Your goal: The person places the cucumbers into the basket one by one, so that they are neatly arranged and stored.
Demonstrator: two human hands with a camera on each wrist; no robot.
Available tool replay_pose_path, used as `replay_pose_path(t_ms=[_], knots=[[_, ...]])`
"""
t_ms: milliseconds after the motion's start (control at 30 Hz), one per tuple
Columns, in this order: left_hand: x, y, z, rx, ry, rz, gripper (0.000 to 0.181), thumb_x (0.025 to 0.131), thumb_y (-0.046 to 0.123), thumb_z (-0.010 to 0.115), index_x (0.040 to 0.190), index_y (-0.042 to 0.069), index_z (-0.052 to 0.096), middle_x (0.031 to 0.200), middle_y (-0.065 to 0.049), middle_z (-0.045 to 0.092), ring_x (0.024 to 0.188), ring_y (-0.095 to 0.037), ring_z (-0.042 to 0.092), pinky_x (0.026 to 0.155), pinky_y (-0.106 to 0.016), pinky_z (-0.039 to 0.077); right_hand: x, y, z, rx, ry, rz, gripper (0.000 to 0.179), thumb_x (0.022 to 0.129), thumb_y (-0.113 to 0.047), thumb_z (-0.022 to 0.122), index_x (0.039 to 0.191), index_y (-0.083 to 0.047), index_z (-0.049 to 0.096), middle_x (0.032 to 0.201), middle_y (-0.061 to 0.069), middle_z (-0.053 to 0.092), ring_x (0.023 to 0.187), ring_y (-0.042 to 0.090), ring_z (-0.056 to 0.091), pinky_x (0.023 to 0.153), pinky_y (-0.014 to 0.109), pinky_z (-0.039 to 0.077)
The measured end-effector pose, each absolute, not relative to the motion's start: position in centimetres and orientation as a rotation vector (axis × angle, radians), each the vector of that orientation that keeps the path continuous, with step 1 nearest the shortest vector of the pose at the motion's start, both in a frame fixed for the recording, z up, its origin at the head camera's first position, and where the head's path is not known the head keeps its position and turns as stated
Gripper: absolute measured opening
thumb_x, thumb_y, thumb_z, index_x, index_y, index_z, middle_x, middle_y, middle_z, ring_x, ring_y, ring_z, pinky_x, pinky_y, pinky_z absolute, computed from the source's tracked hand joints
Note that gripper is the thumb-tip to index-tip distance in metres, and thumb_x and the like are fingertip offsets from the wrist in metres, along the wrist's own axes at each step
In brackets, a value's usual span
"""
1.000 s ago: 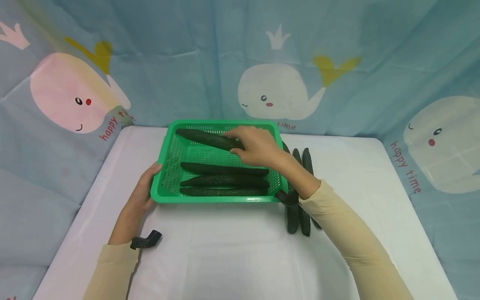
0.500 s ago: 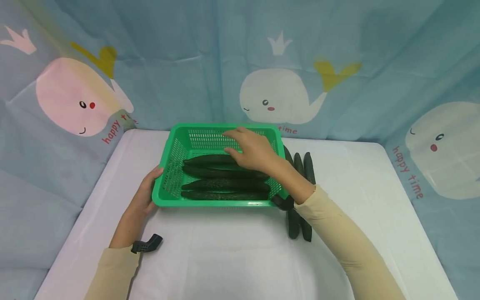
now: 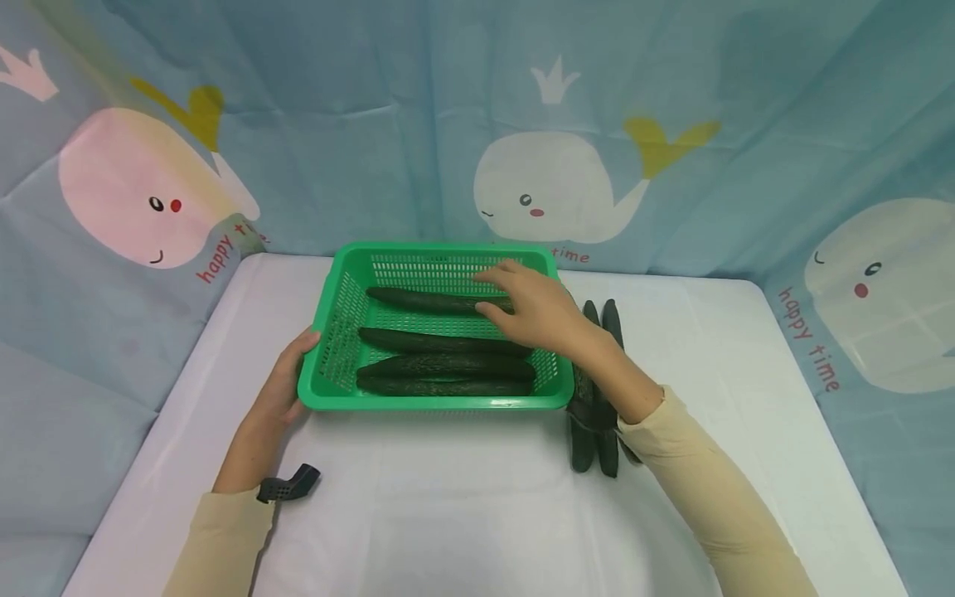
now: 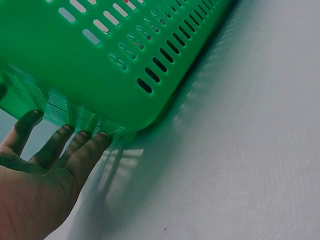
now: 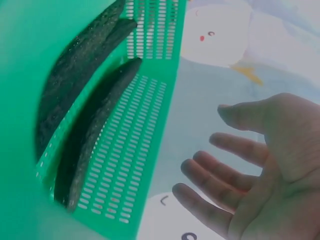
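A green plastic basket [image 3: 436, 403] with slotted walls holds several dark green cucumbers [image 3: 448, 365] lying lengthwise. One cucumber [image 3: 418, 300] lies apart along the far side. My left hand [image 3: 283, 377] is at the basket's left end; in the left wrist view its extended fingers [image 4: 90, 152] touch the outer wall. Over the basket's right part, my right hand [image 3: 540, 311] hovers with fingers spread and nothing in its grasp. It hides the right end of the far cucumber. The right wrist view shows the relaxed, parted fingers of that hand [image 5: 250, 175].
More cucumbers [image 3: 608, 452] lie side by side on the white tablecloth [image 3: 448, 506], right of the basket and partly under the right forearm. A blue curtain [image 3: 418, 124] printed with whales hangs behind the table and along its sides.
A second ago my right hand held a cucumber over the basket's far side. It has let go, the cucumber lies inside, and the hand has drawn back slightly right. The left hand stays put.
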State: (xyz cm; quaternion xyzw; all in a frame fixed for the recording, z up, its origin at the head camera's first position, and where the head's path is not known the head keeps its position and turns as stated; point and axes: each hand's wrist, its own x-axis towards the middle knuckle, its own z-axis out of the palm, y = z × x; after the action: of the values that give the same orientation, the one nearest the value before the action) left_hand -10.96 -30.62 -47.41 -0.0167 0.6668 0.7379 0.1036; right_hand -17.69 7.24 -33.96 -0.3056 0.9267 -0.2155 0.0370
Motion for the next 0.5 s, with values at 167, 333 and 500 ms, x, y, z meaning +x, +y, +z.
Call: replay_pose_path(t_ms=[167, 333, 500], knots=[[-10.9, -30.7, -47.3, -0.035, 1.936, 2.197, 0.075, 0.112, 0.047, 0.038, 0.171, 0.011, 0.011, 0.151, 0.002, 0.045, 0.133, -0.006, 0.055, 0.106, -0.016, 0.055, -17.0, 8.6, -33.7, -0.868, 2.842, -0.703, 0.049, 0.106, -0.036, 0.065, 0.152, -0.02, 0.058, 0.157, 0.008, 0.054, 0.12, 0.03, 0.07, 0.081, 0.049, 0.063], [-10.8, -30.5, -47.3, -0.048, 1.942, 2.196, 0.075, 0.112, 0.048, 0.038, 0.171, 0.011, 0.01, 0.155, -0.003, 0.043, 0.134, -0.007, 0.053, 0.106, -0.015, 0.054, -16.6, 10.1, -33.7, -0.841, 2.833, -0.752, 0.05, 0.106, -0.035, 0.065, 0.153, -0.019, 0.057, 0.152, 0.009, 0.057, 0.119, 0.03, 0.07, 0.085, 0.05, 0.063], [-10.8, -30.4, -47.3, -0.047, 1.952, 2.196, 0.075, 0.112, 0.047, 0.038, 0.171, 0.011, 0.01, 0.157, -0.005, 0.04, 0.136, -0.008, 0.051, 0.107, -0.014, 0.054, -16.4, 11.8, -34.0, -0.779, 2.823, -0.85, 0.049, 0.107, -0.035, 0.065, 0.152, -0.018, 0.058, 0.147, 0.009, 0.061, 0.131, 0.031, 0.065, 0.097, 0.054, 0.06]])
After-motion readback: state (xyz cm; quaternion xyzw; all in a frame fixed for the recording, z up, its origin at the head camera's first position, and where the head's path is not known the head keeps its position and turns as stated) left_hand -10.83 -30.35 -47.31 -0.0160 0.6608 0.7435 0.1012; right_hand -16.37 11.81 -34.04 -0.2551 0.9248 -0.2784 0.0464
